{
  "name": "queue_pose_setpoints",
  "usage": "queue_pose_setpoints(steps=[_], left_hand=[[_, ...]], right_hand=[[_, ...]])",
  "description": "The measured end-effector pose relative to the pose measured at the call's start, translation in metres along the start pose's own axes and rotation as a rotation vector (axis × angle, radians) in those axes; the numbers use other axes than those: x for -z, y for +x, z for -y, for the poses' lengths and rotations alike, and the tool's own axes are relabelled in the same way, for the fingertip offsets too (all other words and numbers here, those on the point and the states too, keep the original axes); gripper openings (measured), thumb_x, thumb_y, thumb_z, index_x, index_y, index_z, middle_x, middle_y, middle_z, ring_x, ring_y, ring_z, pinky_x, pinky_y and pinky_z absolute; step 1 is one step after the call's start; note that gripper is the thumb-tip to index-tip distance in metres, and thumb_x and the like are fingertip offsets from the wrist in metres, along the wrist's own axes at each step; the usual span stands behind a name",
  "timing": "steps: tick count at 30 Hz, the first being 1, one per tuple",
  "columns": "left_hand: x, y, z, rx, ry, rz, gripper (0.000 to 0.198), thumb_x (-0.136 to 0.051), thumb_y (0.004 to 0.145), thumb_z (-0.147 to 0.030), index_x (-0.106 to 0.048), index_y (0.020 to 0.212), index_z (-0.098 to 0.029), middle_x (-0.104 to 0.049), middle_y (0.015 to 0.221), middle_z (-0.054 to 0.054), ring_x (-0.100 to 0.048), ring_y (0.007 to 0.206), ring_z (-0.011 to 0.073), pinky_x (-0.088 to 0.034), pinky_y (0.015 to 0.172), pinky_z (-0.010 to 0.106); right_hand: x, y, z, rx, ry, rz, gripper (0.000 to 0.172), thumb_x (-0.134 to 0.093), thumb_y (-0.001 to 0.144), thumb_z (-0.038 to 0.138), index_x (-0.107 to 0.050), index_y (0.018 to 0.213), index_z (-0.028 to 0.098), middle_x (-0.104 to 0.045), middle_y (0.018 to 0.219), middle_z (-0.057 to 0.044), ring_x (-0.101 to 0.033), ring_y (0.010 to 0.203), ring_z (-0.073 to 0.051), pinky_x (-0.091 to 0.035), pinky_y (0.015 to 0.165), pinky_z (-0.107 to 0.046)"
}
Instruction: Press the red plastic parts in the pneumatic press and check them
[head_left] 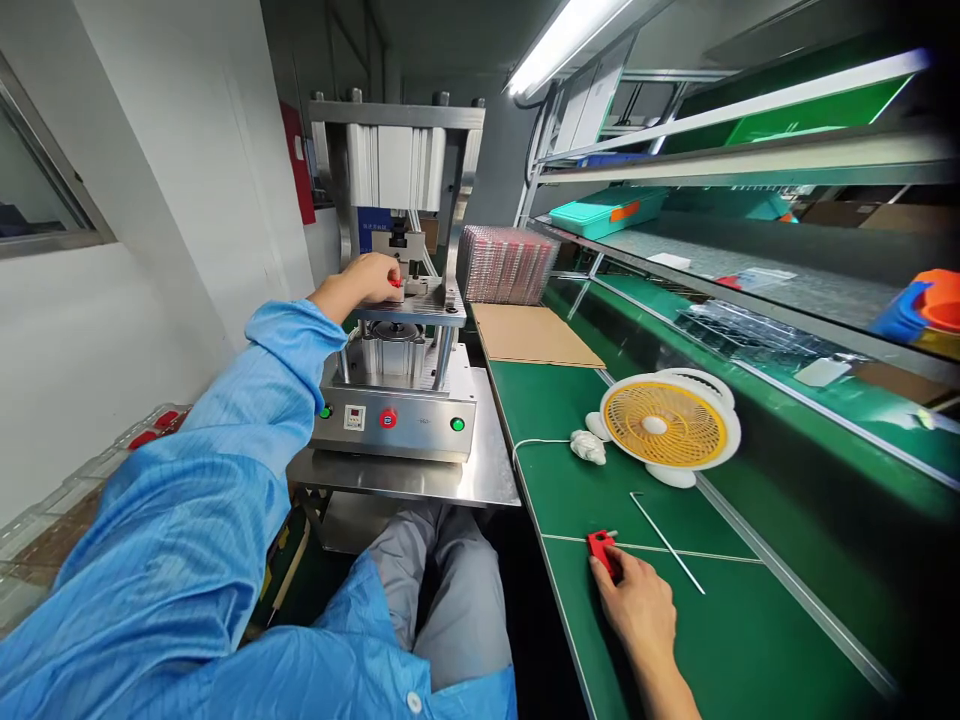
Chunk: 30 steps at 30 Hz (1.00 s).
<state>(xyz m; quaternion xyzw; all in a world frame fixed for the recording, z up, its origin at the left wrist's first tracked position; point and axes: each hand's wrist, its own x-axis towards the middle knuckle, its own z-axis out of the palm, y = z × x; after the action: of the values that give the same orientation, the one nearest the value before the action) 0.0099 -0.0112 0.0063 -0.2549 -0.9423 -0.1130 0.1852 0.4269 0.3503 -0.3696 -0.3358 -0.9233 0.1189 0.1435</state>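
Observation:
My left hand [369,279] reaches to the upper plate of a bench press [397,400]. Its fingers are closed on a small red part [395,283], mostly covered by the fingertips, close to the metal fixture [409,262]. On the green mat, my right hand [637,598] grips a red plastic piece [602,550] with a short grey pin sticking out of one end. A thin metal hex key [667,542] lies just beyond my right hand, apart from it.
A yellow and white fan [664,425] with its bundled cable [588,447] sits on the green bench [544,400]. Behind it are a cardboard sheet [534,335] and stacked clear trays [506,262]. Shelving [750,300] overhangs the right side. Trays with red parts [154,428] are at left.

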Motion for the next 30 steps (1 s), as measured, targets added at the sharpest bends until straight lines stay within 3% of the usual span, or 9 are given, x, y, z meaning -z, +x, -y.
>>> queue_pose_setpoints(steps=[5,10,16,20,26,30], left_hand=[[0.005,-0.003,-0.008,0.065,-0.001,0.025,0.025,-0.08,0.064,-0.034,-0.069,0.081,-0.021,-0.067,0.08,0.003,-0.061,0.082,0.0211,-0.045,0.079,0.032],[0.011,-0.041,-0.011,0.04,-0.045,-0.09,0.012,-0.067,0.074,-0.025,-0.068,0.085,-0.019,-0.071,0.089,0.006,-0.06,0.084,0.0213,-0.045,0.078,0.032],[0.013,-0.117,-0.004,-0.08,-0.113,-0.311,0.025,-0.058,0.077,-0.017,-0.066,0.101,-0.018,-0.068,0.105,0.008,-0.058,0.1,0.024,-0.046,0.092,0.038],[0.004,-0.159,0.007,-0.115,-0.148,-0.36,0.042,-0.057,0.08,-0.017,-0.06,0.122,-0.019,-0.065,0.113,0.008,-0.056,0.106,0.024,-0.046,0.097,0.039],[-0.004,-0.191,0.026,-0.125,-0.128,-0.382,0.06,-0.055,0.084,-0.02,-0.045,0.144,-0.018,-0.061,0.115,0.009,-0.055,0.109,0.0229,-0.044,0.102,0.038],[-0.005,-0.208,0.04,-0.115,-0.122,-0.305,0.062,-0.054,0.085,-0.02,-0.044,0.146,-0.018,-0.059,0.112,0.008,-0.055,0.108,0.0215,-0.045,0.101,0.036]], right_hand=[[0.001,0.0,0.0,0.018,0.042,0.017,0.053,-0.039,0.086,0.054,-0.069,0.11,0.017,-0.068,0.11,-0.016,-0.06,0.101,-0.039,-0.05,0.079,-0.049],[0.001,0.002,0.001,-0.025,0.053,0.02,0.054,-0.039,0.084,0.055,-0.07,0.109,0.018,-0.067,0.112,-0.016,-0.06,0.102,-0.04,-0.051,0.08,-0.05],[-0.003,0.006,-0.004,-0.024,0.053,0.02,0.055,-0.04,0.082,0.058,-0.073,0.106,0.02,-0.069,0.109,-0.018,-0.062,0.099,-0.042,-0.052,0.075,-0.051],[-0.004,0.009,-0.007,-0.015,0.031,0.047,0.057,-0.039,0.082,0.061,-0.073,0.104,0.021,-0.069,0.107,-0.018,-0.063,0.095,-0.044,-0.053,0.07,-0.053],[0.0,0.01,-0.009,-0.037,-0.012,0.101,0.066,-0.038,0.083,0.063,-0.072,0.114,0.015,-0.069,0.101,-0.022,-0.065,0.091,-0.045,-0.053,0.066,-0.052],[-0.003,0.009,-0.016,0.029,-0.03,0.062,0.063,-0.039,0.085,0.06,-0.073,0.112,0.016,-0.069,0.089,-0.021,-0.066,0.083,-0.043,-0.053,0.061,-0.049]])
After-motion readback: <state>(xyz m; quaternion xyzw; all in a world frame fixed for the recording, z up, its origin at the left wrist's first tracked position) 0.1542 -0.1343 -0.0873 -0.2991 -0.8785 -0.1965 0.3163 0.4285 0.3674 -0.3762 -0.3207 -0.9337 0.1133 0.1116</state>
